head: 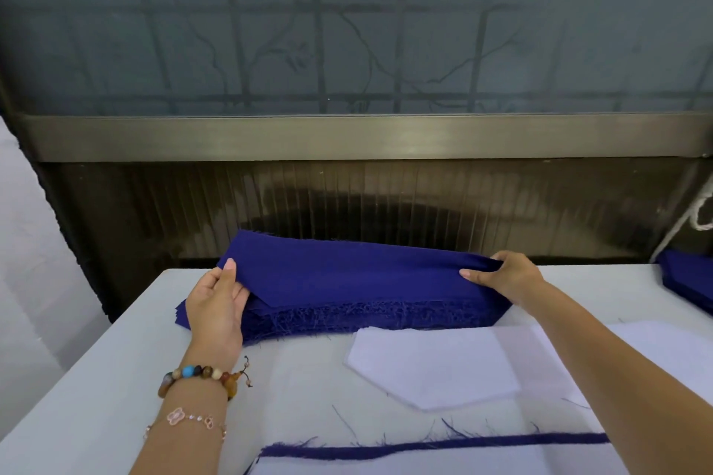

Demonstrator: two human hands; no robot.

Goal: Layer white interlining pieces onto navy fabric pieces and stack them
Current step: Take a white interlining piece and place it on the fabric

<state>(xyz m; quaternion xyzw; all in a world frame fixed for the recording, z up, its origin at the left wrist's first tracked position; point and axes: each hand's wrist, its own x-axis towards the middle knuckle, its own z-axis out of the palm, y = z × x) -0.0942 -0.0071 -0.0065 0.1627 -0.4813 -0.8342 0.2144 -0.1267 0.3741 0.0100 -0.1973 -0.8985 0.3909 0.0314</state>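
Holding: we have a navy piece point(347, 274) by both ends, over its stack point(347, 314).
Left hand point(216, 305): fingers point(230, 274) pinch the corner.
Right hand point(509, 276): fingers point(482, 276) grip the end.

Soft even daylight, faint shadows on the white table point(115, 378), slightly soft focus, wide-angle bending at edges
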